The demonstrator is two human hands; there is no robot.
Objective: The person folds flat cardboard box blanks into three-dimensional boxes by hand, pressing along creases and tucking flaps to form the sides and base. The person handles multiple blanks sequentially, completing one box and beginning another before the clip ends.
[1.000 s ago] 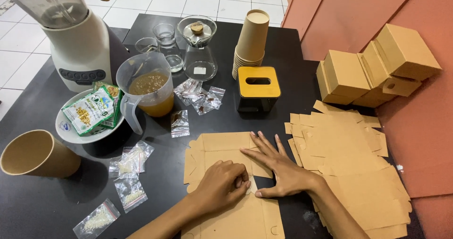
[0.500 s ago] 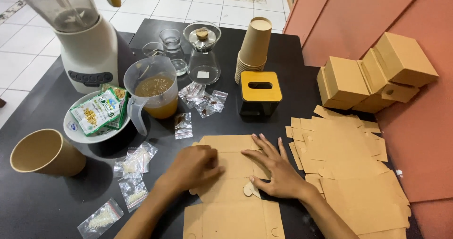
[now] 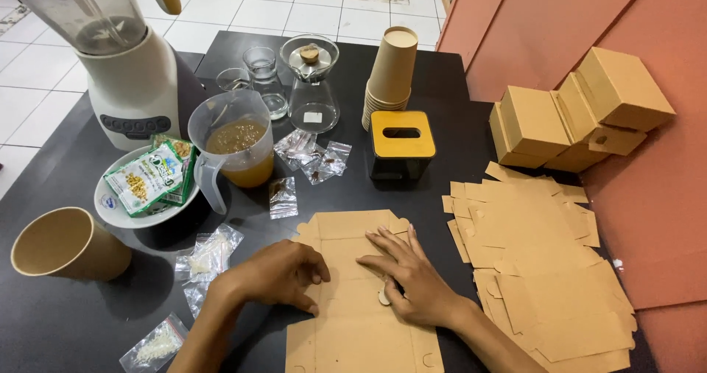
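A flat, unfolded brown cardboard box blank point(image 3: 353, 229) lies on the black table point(image 3: 471, 134) in front of me. My left hand point(image 3: 276, 273) rests on the blank's left edge with fingers curled. Flat on the blank's middle lies my right hand point(image 3: 409, 277), fingers spread and pressing down. Neither hand grips anything.
A pile of flat box blanks point(image 3: 541, 262) lies to the right, with folded boxes point(image 3: 582, 111) behind. A yellow-topped black box point(image 3: 401, 145), stacked paper cups point(image 3: 390, 71), a glass carafe point(image 3: 311, 86), a jug of brown liquid point(image 3: 236, 145), a blender point(image 3: 121, 71), a packet bowl point(image 3: 147, 185), a paper cup point(image 3: 62, 244) and small plastic bags point(image 3: 206, 251) stand around.
My left hand slid leftward from the middle of the blank to its left edge. The right hand stayed pressed on the blank. The view moved closer.
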